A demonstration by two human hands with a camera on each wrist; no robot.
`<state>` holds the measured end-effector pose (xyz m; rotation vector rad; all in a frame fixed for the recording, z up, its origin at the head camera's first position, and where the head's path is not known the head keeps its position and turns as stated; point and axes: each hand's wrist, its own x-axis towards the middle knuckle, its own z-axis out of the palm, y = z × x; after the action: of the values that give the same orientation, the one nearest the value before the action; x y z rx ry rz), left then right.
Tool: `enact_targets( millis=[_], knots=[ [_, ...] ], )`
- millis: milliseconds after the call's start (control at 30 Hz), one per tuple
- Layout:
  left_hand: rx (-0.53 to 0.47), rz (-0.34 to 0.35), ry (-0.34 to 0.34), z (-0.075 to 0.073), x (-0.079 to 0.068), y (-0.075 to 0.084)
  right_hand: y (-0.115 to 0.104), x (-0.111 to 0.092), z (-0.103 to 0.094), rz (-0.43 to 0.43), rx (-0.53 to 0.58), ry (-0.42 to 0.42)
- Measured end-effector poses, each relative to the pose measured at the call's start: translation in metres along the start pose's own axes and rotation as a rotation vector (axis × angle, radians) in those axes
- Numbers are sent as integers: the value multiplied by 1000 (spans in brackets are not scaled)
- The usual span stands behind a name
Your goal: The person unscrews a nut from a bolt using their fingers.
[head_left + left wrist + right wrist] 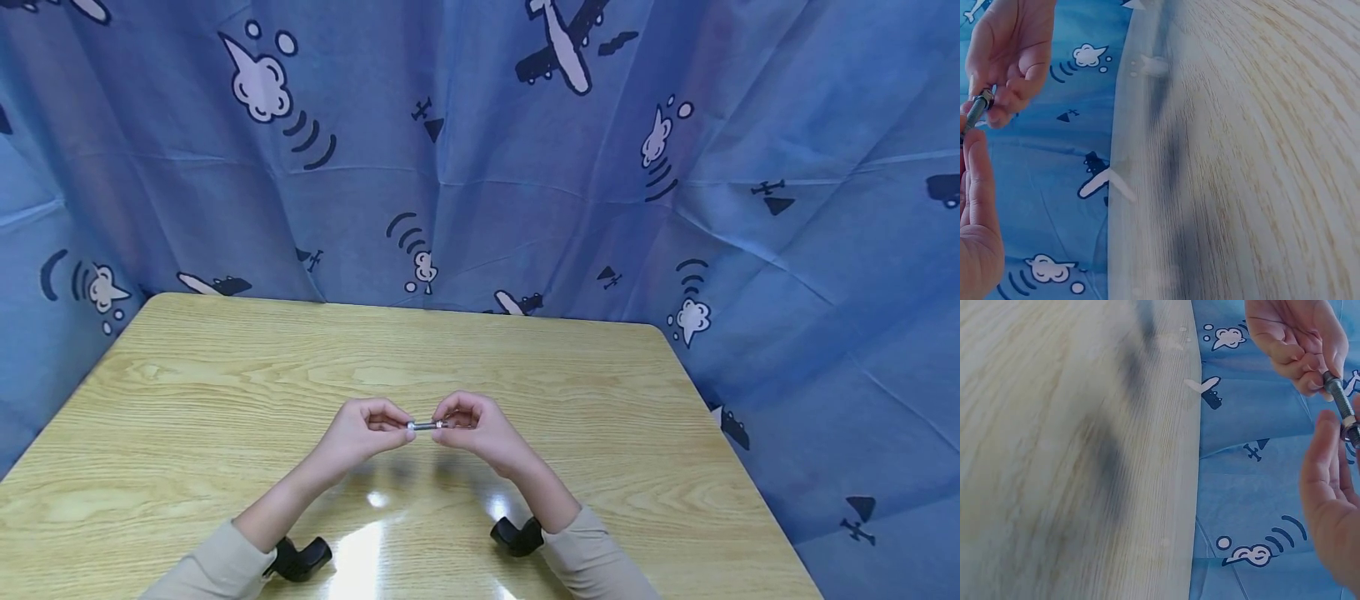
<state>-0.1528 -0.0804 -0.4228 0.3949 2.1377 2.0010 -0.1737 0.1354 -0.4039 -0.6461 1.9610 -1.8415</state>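
Note:
A silvery threaded bolt is held level above the table, between both hands. My left hand pinches its left end, where the head shows in the right wrist view. At the other end, my right hand pinches a nut on the thread, thumb below and fingers above. The left wrist view shows the same nut against the right hand's fingertips, with a bare stretch of thread between the hands.
The wood-grain table spreads under both hands, with bright reflections near its front. Behind it and along the sides hangs a blue curtain printed with planes and clouds. Black wrist cameras sit below the forearms, by the light sleeves.

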Motion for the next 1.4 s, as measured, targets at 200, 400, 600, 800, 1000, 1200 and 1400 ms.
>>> enact_targets(
  millis=[200, 400, 600, 800, 1000, 1200, 1400],
  knots=[
    [6, -13, 6, 1, 0, -1, -1, 1, 1, 37, -3, 3],
    [4, -6, 5, 0, 0, 0, -1, 0, 1, 29, -19, 9],
    [5, 10, 5, 0, 0, 0, -1, 0, 0, 20, -49, 26],
    [19, 2, 9, -1, 0, 0, 0, 1, 1, 38, -40, -18],
    [15, -12, 19, -1, 0, 0, -1, 0, 2, -17, -46, 5],
    [20, -25, 29, -1, 1, 2, 0, 2, 3, 55, -42, 19],
    [12, -17, 24, -1, -1, 4, 1, 2, 3, 12, -45, 13]
  ],
)
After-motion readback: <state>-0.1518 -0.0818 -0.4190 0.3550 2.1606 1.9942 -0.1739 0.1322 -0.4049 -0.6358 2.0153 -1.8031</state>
